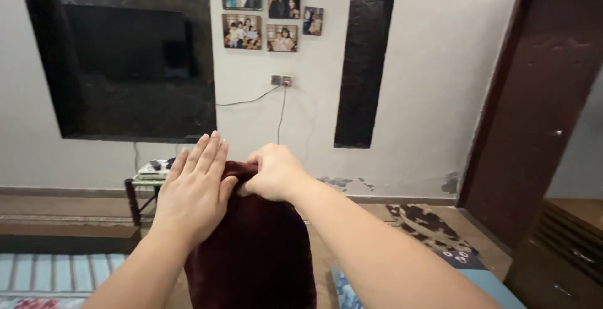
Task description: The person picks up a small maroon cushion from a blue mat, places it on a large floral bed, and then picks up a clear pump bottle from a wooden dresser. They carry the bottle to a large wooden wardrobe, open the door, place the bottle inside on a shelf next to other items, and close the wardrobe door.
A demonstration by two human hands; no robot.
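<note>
Currently the person holds a dark maroon cloth (257,252) up in front of the body, at about chest height, so that it hangs freely downward between the two forearms. The fabric looks plush, like velvet or fleece, and its lower part runs out of view at the bottom edge.

Right hand (273,172): clenched on the top edge of the cloth, fingers curled over and pinching the fabric. This grip appears to carry the weight, which would explain why the cloth hangs straight below it.

Left hand (195,189): released, fingers straight and held together, palm laid flat against the upper left side of the cloth. It grasps nothing; the flat contact seems to steady or smooth the fabric against the pinch of the other hand.

Surroundings: a large dark television (129,45) is mounted on the white wall ahead. Right of it hang several framed photographs (267,10), with a wall socket (281,80) and trailing cable below. A small low table (147,180) carrying a few items stands against the wall behind the left hand. A brown door (540,108) is at the right, and a patterned rug (427,224) lies on the floor before it. Striped bedding (56,271) shows at lower left.
</note>
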